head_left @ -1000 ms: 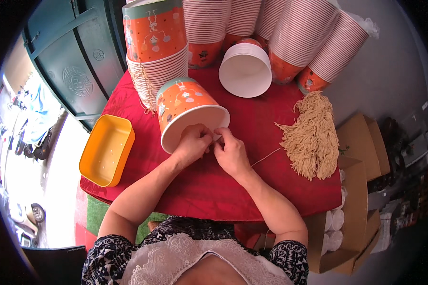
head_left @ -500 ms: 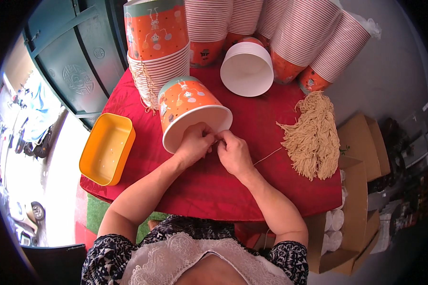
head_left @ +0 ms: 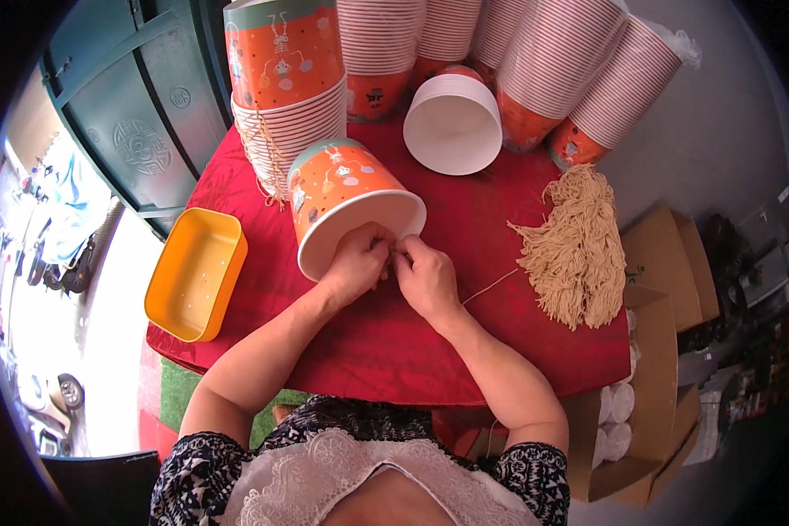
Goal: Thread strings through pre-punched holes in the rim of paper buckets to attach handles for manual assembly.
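Observation:
An orange paper bucket with a green band lies tilted on the red-covered table, its white mouth turned toward me. My left hand is at the lower rim, partly inside the mouth, with its fingers pinched together. Right beside it, my right hand pinches at the same spot by the rim. A thin beige string runs from under my right hand toward a bundle of beige strings on the right. What lies between the fingertips is mostly hidden.
Tall stacks of paper buckets line the back. One stack at left has strings hanging on it. A white bucket mouth faces me. A yellow plastic tub sits at the left edge; cardboard boxes stand at right.
The whole view has shifted very slightly. Both hands stay at the bucket's rim, with only a small movement of the fingers.

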The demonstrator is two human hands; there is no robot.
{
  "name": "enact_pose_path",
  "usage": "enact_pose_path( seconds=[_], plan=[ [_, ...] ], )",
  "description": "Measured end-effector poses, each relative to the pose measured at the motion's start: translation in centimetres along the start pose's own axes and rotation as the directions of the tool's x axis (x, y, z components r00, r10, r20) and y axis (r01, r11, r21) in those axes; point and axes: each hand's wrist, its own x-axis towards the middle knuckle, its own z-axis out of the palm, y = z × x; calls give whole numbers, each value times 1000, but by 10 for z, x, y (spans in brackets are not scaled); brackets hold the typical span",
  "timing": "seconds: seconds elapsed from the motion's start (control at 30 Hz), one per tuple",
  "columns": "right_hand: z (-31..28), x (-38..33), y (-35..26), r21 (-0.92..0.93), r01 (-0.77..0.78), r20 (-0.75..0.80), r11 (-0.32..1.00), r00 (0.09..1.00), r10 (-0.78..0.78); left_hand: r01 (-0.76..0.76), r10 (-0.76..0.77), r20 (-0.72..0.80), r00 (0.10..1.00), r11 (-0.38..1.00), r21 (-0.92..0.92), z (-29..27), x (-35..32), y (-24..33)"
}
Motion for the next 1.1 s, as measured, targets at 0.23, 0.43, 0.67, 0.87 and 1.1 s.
enact_pose_path(
  seconds=[0.23, 0.43, 0.67, 0.87, 1.1],
  plan=[
    [1, 2, -1, 30, -84, 7, 996, 996, 84, -200, 201, 0, 980, 973, 119, 0, 2, -17],
    [0, 2, -1, 28, -92, 3, 995, 996, 92, -266, 312, -122, 942, 919, 290, -6, 6, -25],
    [-1, 0, 0, 41, -47, 13, 998, 999, 46, -319, 368, -4, 930, 812, 489, -9, -3, -12],
    [1, -1, 1, 73, 14, -37, 997, 999, -11, -351, 410, 1, 912, 780, 519, -7, -2, -13],
    [-2, -1, -3, 28, -72, 55, 997, 996, 70, -330, 377, 3, 926, 806, 491, -8, -2, -13]
  ],
)
